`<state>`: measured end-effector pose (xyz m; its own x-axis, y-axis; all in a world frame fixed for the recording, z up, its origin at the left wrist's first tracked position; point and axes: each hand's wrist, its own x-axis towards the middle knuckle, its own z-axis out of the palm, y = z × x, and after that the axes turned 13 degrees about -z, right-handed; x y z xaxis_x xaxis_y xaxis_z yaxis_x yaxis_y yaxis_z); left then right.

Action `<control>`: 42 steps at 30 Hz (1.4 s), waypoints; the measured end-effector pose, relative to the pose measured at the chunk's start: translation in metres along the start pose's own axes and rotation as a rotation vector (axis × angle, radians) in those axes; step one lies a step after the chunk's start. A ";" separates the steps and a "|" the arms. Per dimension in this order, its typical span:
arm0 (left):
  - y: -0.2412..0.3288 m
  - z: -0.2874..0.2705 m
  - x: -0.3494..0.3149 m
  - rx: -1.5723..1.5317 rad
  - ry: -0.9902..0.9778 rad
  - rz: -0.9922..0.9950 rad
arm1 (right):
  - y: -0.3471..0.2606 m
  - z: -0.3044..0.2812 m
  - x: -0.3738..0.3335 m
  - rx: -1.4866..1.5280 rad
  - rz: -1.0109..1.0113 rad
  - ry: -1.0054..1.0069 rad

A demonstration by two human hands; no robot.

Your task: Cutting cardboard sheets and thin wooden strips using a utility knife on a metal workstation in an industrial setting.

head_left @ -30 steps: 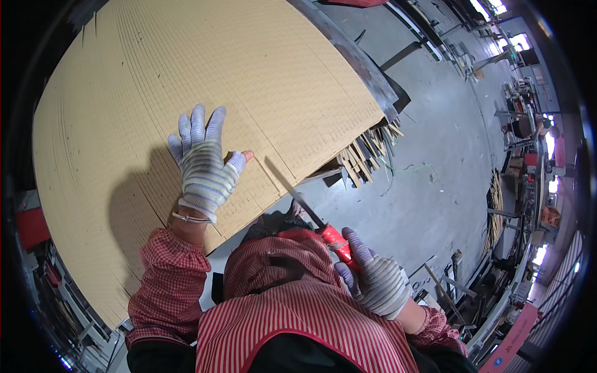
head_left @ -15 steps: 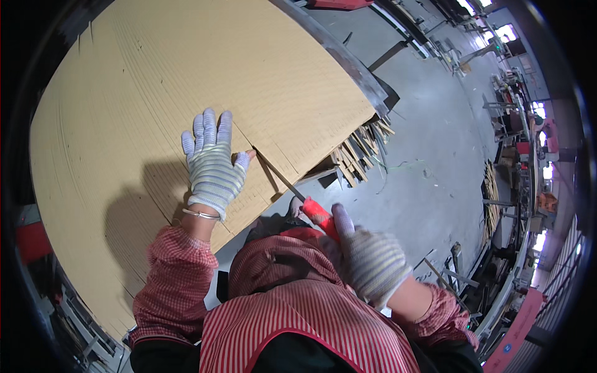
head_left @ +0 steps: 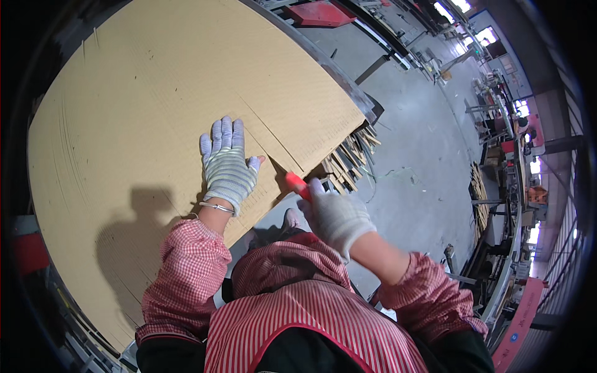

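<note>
A large tan corrugated cardboard sheet (head_left: 180, 68) covers the work surface before me. My left hand (head_left: 229, 171), in a striped knit glove with the thumb tip bare, lies flat on it with fingers stretched out. In a matching glove, my right hand (head_left: 339, 217) is wrapped round the red handle of a knife (head_left: 298, 185) at the sheet's near right edge. Little of its narrow blade shows; it points up and left toward a slit beside my left thumb. Long dark cut lines run across the sheet near there.
Beneath the sheet's right corner, several thin strips (head_left: 341, 166) are piled. A dark metal edge (head_left: 323, 56) borders the sheet at the far right. Grey floor (head_left: 416, 130) stretches to the right, with a bundle of long strips (head_left: 479, 199) and machinery beyond. My shoe (head_left: 291, 217) shows below the edge.
My right hand has pushed the knife forward and left, so its handle is at the sheet's edge and less blade shows. My left hand still lies flat; the whole view has shifted slightly.
</note>
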<state>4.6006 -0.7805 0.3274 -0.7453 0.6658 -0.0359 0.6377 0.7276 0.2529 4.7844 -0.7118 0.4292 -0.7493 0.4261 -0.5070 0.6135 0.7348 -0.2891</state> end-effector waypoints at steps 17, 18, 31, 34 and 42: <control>0.007 0.009 0.009 0.081 0.049 0.092 | 0.019 -0.014 0.038 -0.106 -0.115 -0.231; 0.007 0.014 0.012 0.054 0.101 0.183 | 0.021 -0.013 0.037 -0.123 -0.179 -0.200; 0.004 0.019 0.013 0.132 0.151 0.156 | 0.026 0.016 0.006 0.005 0.012 -0.188; 0.011 0.011 0.014 0.148 0.070 0.144 | 0.039 0.011 -0.010 -0.011 0.109 -0.319; 0.007 0.014 0.009 0.151 0.156 0.200 | 0.080 0.106 0.016 0.123 -0.108 0.029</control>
<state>4.6016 -0.7673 0.3152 -0.6154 0.7734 0.1519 0.7879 0.6087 0.0930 4.8480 -0.7020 0.3112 -0.8184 0.3645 -0.4443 0.5536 0.7077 -0.4390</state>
